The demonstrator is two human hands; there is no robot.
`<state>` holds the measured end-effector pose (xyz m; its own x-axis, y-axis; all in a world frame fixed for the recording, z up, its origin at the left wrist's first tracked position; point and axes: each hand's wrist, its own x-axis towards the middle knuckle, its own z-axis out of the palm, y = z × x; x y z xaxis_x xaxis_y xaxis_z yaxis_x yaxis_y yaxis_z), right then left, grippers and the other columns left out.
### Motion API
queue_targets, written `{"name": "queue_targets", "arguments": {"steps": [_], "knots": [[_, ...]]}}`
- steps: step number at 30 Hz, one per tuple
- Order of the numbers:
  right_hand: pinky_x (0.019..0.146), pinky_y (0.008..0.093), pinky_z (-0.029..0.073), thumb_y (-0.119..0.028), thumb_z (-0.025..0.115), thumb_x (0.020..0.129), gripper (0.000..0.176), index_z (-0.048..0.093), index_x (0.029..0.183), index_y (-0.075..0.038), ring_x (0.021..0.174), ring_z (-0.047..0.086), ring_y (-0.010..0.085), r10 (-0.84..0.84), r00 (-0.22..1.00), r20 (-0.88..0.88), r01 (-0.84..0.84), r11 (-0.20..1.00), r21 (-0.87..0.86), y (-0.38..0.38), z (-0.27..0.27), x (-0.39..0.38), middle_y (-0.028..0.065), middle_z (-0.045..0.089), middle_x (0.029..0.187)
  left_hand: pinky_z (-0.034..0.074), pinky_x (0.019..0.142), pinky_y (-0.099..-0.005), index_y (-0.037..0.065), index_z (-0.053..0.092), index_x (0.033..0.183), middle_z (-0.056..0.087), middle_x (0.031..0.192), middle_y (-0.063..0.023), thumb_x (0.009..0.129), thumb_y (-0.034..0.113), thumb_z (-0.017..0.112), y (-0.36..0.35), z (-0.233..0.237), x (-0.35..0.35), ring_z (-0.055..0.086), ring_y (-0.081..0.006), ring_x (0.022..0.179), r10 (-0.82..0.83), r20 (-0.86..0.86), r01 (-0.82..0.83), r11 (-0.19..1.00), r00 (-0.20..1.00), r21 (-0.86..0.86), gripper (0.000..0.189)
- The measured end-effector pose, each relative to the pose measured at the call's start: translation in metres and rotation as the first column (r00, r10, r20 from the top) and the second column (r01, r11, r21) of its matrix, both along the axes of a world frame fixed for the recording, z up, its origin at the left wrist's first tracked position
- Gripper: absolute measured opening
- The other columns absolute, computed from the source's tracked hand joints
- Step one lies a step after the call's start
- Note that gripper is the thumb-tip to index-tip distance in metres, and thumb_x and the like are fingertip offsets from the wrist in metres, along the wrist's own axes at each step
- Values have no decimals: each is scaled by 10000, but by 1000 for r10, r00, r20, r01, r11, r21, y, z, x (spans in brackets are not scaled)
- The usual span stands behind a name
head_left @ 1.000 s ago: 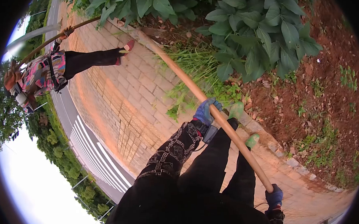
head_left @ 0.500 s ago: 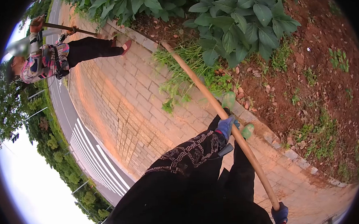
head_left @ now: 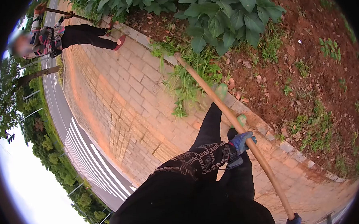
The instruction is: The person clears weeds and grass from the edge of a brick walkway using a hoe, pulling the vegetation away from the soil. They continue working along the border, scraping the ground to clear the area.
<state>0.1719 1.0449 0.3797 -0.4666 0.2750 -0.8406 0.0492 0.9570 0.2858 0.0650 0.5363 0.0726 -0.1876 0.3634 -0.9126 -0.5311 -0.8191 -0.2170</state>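
Note:
A long wooden handle (head_left: 211, 93) runs slantwise across the view, from the greenery by the kerb down to the lower right. My left hand (head_left: 243, 143), in a blue-grey glove, is closed around its middle. Near the rear end my right hand (head_left: 293, 221), also gloved, is closed on it, partly cut off by the view's edge. The far end lies at a clump of long green grass (head_left: 190, 81) on the paving; any tool head there cannot be made out. Beside the handle stand my green shoes (head_left: 222, 91), at the kerb.
A stone kerb (head_left: 287, 147) divides the brick pavement (head_left: 121, 82) from a red soil bed (head_left: 307, 73) with weeds and a leafy shrub (head_left: 227, 16). Another person (head_left: 78, 36) stands upper left, holding a pole (head_left: 67, 14). Beyond lies a road with a crossing (head_left: 91, 165).
The handle has been drawn back towards me, both hands moving with it. The grass clump has shifted along the paving nearer my feet. The other person's pose has changed slightly.

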Motion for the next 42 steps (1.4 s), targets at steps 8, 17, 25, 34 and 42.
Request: {"name": "queue_targets", "arguments": {"steps": [8,17,25,34,42], "knots": [[642,428,516,-204,677,733,190,661,899,-112,714,641,310,-87,995,-45,90,994,59,-3,-48,-2,148,671,750,506,861,-448,90,534,1060,591,969,-107,873,174,646,-33,-55,-14,598,-292,947,142,-21,-143,987,990,-71,234],[666,431,509,-79,713,673,124,653,779,-96,742,649,371,-228,965,-130,207,966,-158,-145,-167,-38,163,670,750,499,691,-394,93,495,863,524,750,-45,872,123,598,-213,-58,-88,542,-238,704,191,-218,-256,909,957,-329,108],[674,425,521,-230,737,726,257,641,911,-79,765,663,361,-214,977,22,196,847,-495,-353,-173,-136,171,679,800,519,641,-369,102,502,859,501,720,-42,880,159,610,-406,-33,-197,528,-211,645,75,-237,-232,616,969,-753,124],[577,384,514,-208,746,679,216,618,771,-62,623,652,319,-261,949,176,302,914,-271,-223,-89,-64,143,658,669,545,612,-418,76,553,1010,584,845,-54,904,207,651,-252,-53,-127,617,-227,708,-11,99,74,747,995,-661,195],[589,371,490,-88,719,681,120,626,750,-60,606,633,280,-300,948,104,307,950,-62,-171,-83,-46,134,653,666,531,759,-415,46,551,984,564,840,-80,882,163,661,-214,-40,-114,615,-254,838,61,-36,-68,969,998,-238,191]]}}
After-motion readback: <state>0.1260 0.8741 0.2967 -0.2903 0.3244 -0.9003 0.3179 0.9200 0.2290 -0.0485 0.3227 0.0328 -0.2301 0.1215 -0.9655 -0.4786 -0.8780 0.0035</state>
